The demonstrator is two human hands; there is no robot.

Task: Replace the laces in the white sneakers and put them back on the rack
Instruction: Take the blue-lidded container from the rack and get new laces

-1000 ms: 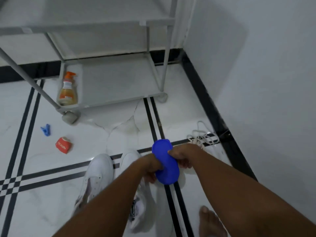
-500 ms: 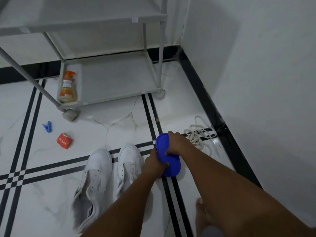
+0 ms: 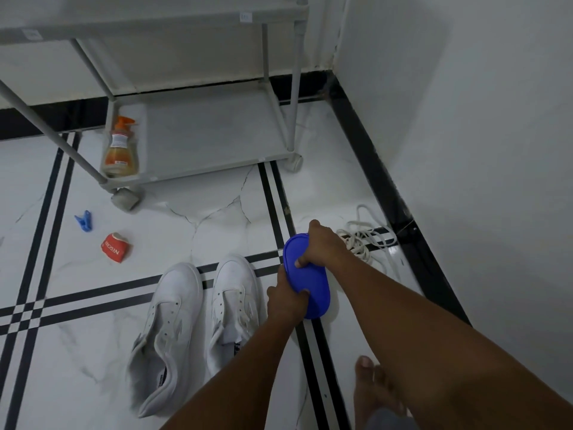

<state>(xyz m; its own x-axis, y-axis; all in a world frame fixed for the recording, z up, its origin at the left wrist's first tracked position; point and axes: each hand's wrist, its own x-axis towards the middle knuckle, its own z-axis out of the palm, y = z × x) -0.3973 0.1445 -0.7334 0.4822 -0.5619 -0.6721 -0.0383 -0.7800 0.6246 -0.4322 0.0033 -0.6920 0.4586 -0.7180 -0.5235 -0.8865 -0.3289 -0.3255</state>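
A: Any writing?
B: "NESCAFE" on the red packet (image 3: 115, 251) on the floor (image 3: 77, 352).
A: Hands?
B: The left hand (image 3: 286, 301) and right hand (image 3: 319, 248) both grip the blue lid (image 3: 311, 290); the white sneakers (image 3: 198, 321) lie just left of it and the laces (image 3: 361, 242) near the wall.

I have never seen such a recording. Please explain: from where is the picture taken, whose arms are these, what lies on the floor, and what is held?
There is no machine here. A person wears one camera on the head, and it looks down at their own arms. Both hands hold a blue oval lid: the left hand at its near edge, the right hand at its far edge, each grip with the thumb on top. On the tiled floor lie two white sneakers without laces, a heap of white laces, a blue clothes peg and a red sachet. The grey rack holds an orange spray bottle.
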